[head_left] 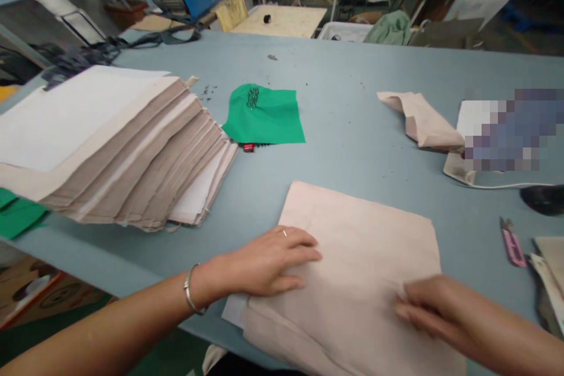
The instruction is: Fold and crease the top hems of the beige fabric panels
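Observation:
A pale pink-beige fabric piece (361,229) lies on the table in front of me, with more layers beneath its near left side. My left hand (277,261) rests on its left part, palm down and fingers stretched out, a bracelet on the wrist. Over the right part of the fabric is my right hand (427,305), blurred by motion. Its fingers are drawn together in a pinch; a small whitish spot shows at the fingertips, but I cannot make out what it is. A white sheet corner (233,310) sticks out under the fabric's left edge.
On the blue-grey table (335,158), a tall fabric stack (132,176) stands left. A green cloth piece (267,117) lies beyond my left hand. To the right are a crumpled beige scrap (425,120), pink thread snips (512,244), a black mouse-like object (544,198) and folded cloth (550,258).

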Action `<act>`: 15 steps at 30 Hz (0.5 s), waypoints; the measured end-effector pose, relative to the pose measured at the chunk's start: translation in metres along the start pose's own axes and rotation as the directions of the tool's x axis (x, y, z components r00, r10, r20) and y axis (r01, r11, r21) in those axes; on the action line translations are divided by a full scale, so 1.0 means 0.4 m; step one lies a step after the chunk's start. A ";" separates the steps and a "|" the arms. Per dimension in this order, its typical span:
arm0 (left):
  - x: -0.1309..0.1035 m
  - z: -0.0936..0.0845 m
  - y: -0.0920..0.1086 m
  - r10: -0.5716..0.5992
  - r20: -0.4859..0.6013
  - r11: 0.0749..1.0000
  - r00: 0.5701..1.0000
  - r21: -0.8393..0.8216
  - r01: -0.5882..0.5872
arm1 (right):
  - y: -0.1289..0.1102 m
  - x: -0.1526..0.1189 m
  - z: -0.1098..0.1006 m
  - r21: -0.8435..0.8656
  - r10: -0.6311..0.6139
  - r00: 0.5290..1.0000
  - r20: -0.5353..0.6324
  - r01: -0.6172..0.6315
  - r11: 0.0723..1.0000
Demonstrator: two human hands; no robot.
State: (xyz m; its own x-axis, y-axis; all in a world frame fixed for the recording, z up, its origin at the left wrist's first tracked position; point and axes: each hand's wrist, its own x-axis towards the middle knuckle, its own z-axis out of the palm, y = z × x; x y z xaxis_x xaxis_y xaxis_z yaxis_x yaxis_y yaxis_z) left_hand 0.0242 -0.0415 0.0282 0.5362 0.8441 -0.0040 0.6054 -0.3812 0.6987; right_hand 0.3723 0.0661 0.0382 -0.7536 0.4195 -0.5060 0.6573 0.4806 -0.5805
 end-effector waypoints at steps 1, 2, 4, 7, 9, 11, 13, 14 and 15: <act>-0.006 0.005 0.017 0.007 0.037 0.999 0.999 0.038 -0.008 | -0.038 0.076 -0.031 -0.088 -0.047 0.999 -0.017 0.045 0.995; -0.011 0.008 0.029 0.007 0.051 0.999 0.999 0.052 -0.010 | -0.076 0.152 -0.055 -0.170 -0.113 0.990 -0.081 0.098 0.981; -0.017 0.005 0.034 -0.005 0.012 1.000 1.000 0.000 0.005 | -0.145 0.287 -0.075 -0.318 -0.266 0.946 -0.187 0.198 0.927; -0.022 -0.012 0.003 -0.180 -0.217 0.972 0.959 -0.189 0.140 | -0.204 0.402 -0.057 -0.501 -0.410 0.895 -0.175 0.277 0.820; -0.022 -0.026 -0.031 -0.430 -0.361 0.873 0.827 -0.399 0.280 | -0.214 0.423 -0.039 -0.566 -0.415 0.900 -0.134 0.274 0.778; -0.016 -0.036 -0.064 -0.658 -0.361 0.686 0.661 -0.649 0.329 | -0.209 0.420 -0.030 -0.579 -0.398 0.909 -0.124 0.259 0.773; -0.002 -0.040 -0.086 -0.776 -0.265 0.490 0.572 -0.824 0.284 | -0.202 0.412 -0.027 -0.567 -0.395 0.909 -0.136 0.256 0.783; 0.008 -0.040 -0.093 -0.801 -0.219 0.419 0.557 -0.869 0.261 | -0.199 0.409 -0.027 -0.558 -0.399 0.906 -0.143 0.259 0.788; 0.019 -0.039 -0.096 -0.814 -0.177 0.369 0.553 -0.893 0.257 | -0.198 0.408 -0.027 -0.548 -0.401 0.903 -0.151 0.261 0.794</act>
State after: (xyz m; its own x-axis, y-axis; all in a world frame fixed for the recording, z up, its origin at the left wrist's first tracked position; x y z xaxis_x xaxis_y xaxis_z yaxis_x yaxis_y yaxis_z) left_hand -0.0042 -0.0145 0.0127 -0.3010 0.8439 -0.4442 -0.1635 0.4132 0.8958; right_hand 0.1973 0.1047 0.0085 -0.9445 0.3027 -0.1274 0.3256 0.9136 -0.2434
